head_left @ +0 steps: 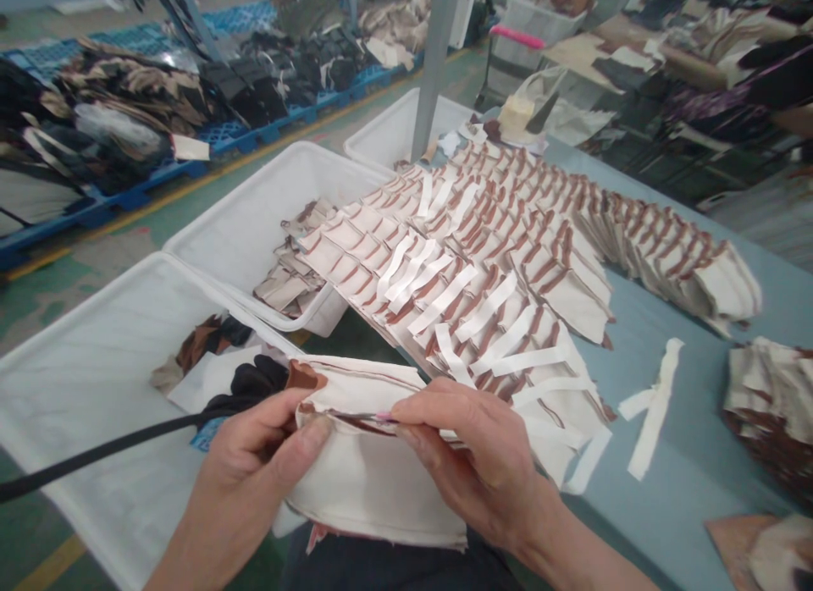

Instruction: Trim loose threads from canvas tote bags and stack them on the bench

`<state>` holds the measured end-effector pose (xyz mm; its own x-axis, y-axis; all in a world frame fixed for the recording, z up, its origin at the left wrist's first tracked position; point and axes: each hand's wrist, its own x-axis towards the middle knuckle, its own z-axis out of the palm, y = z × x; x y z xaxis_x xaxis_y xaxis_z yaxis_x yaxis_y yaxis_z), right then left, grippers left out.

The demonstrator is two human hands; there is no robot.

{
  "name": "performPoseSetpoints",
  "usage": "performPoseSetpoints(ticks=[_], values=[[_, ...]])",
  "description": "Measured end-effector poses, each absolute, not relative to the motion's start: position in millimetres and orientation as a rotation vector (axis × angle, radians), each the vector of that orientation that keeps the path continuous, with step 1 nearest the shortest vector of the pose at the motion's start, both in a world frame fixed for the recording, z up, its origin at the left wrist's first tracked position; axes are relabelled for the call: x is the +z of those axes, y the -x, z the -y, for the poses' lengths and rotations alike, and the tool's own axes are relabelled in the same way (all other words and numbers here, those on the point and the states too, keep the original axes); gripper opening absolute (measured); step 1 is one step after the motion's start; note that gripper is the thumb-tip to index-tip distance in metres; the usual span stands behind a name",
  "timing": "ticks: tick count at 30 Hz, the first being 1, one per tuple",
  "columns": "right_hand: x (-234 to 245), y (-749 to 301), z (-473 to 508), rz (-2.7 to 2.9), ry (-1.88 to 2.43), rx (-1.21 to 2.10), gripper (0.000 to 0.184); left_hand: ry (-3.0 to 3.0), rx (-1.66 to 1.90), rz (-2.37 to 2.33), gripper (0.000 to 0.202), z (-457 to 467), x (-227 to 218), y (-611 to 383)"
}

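A cream fabric piece (381, 485) with brown edging is held over my lap, its lower edge hanging down. My left hand (267, 455) pinches its upper left corner between thumb and fingers, beside a folded brown flap (306, 376). In my right hand (470, 447) is a thin, dark metal tool (349, 417) with a pinkish part near the fingertips. Its slim end lies along the fabric's seam, pointing towards my left thumb. My right fingers cover the rest, so its exact kind is hidden.
Overlapping cream and brown fabric pieces (552, 278) spread over the blue-grey table (686, 388), with white strips (445, 299) on them. White bins (82, 371) stand left, one crossed by a black cord (107, 451). A metal post (435, 74) rises behind; fabric stacks (771, 405) lie right.
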<state>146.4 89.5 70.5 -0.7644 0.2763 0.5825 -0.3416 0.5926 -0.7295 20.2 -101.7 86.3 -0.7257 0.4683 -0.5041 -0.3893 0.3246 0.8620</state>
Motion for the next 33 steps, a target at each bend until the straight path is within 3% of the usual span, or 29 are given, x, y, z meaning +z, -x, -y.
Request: performPoseSetpoints(ticks=[18,26,33], values=[[67.0,-157.8,-97.8,2.231,-0.049,1.052,0.012,-0.115,1.441,-1.873,0.029,95.8,85.1,-20.1],[66.3,-156.7,-104.2,2.229,-0.057,1.196,0.011,-0.265,1.348,-2.003,0.027,92.1,92.2,-21.9],[51.8,-149.6,-95.2,2.12,-0.07,1.029,0.012,-0.262,1.306,-2.019,0.03,90.0,91.6,-13.7]])
